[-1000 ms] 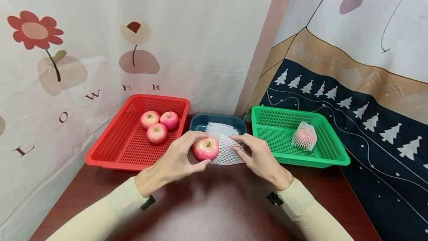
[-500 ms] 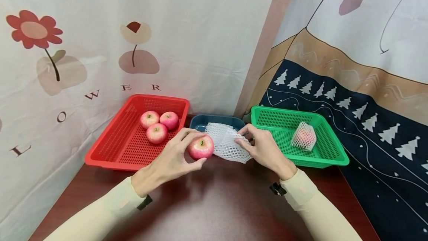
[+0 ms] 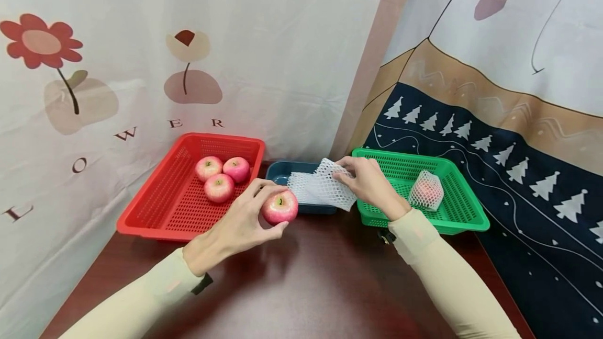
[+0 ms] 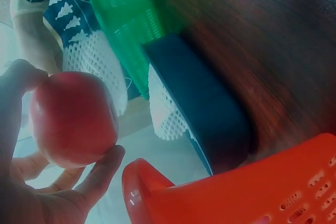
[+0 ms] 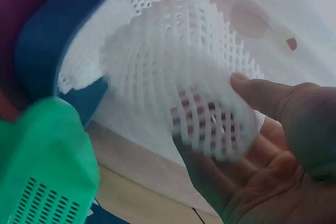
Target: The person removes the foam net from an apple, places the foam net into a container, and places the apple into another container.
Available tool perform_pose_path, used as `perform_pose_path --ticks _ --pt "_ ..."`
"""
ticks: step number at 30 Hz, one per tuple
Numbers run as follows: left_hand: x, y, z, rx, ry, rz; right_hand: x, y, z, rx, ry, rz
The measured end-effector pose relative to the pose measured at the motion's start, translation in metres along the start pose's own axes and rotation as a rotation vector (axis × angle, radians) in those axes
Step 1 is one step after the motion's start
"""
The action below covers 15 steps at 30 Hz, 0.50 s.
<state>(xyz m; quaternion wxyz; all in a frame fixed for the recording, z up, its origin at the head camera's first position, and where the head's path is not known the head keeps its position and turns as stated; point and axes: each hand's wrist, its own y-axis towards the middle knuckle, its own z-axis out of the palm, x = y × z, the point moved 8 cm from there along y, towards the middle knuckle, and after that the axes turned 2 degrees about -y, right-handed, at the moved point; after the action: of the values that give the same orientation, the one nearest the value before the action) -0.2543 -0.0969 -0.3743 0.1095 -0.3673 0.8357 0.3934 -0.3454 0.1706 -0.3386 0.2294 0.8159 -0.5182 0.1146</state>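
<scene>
My left hand (image 3: 245,218) grips a red apple (image 3: 280,207) between thumb and fingers, above the table just in front of the blue tray (image 3: 281,169). In the left wrist view the same apple (image 4: 73,119) is bare. With thumb and fingers my right hand (image 3: 372,182) pinches a white foam net sleeve (image 3: 335,184), lifted over the tray's right side. The right wrist view shows this sleeve (image 5: 178,72) with its open end by the fingers. More white foam netting (image 3: 301,187) lies in the tray, partly behind the held sleeve.
At the left stands a red basket (image 3: 155,198) with three bare apples (image 3: 219,188). A green basket (image 3: 466,192) on the right holds one apple in a foam net (image 3: 426,191). Printed curtains (image 3: 292,56) hang behind the brown table (image 3: 320,281).
My right hand has lifted a foam net sleeve up and away from the apple, apart from the netting in the tray. The left hand with the apple has shifted slightly left.
</scene>
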Motion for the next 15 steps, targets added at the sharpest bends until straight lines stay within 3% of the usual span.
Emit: perform_pose_path --ticks 7,15 --pt "0.002 0.002 0.002 0.015 0.003 -0.001 -0.002 0.030 -0.003 -0.021 -0.038 0.049" --pt "0.004 0.003 0.001 0.004 0.002 0.013 -0.004 0.055 0.010 -0.090 -0.038 0.112"
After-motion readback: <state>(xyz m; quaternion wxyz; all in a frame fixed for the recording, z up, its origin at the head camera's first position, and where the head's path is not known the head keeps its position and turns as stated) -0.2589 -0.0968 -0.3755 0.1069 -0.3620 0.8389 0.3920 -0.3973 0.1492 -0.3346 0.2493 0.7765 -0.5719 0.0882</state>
